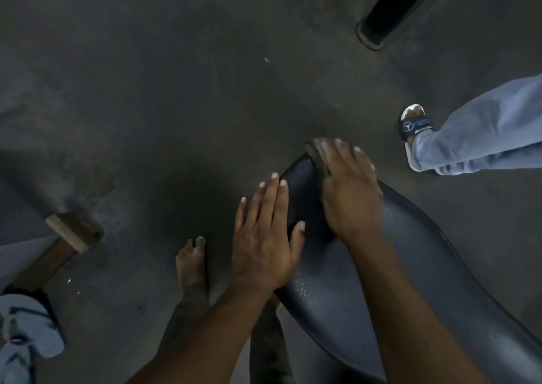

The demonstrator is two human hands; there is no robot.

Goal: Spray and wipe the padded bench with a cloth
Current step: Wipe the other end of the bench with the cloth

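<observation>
Underfoot, a dark grey concrete floor (146, 90) fills most of the view, mottled and dull, with a few pale specks. The padded bench (410, 281) runs from the lower right edge up toward the middle, its dark blue vinyl faintly shiny and speckled with droplets near its left edge. At its narrow far end, the right hand (349, 190) presses flat on a dark cloth (318, 154), fingers straight and slightly spread over the fabric; only the cloth's far rim shows past the fingertips. The left hand (267, 237) rests on the bench's left edge just beside it, fingers straight and close together, thumb lying on the padding. A bare foot (192, 262) stands on the floor left of the bench. Beyond the far end stands another person's leg in light blue trousers (484, 137) and a navy slide sandal (415, 128). A black post (393, 8) meets the floor near the top right. A wooden frame corner (70, 234) juts in at the left edge.
</observation>
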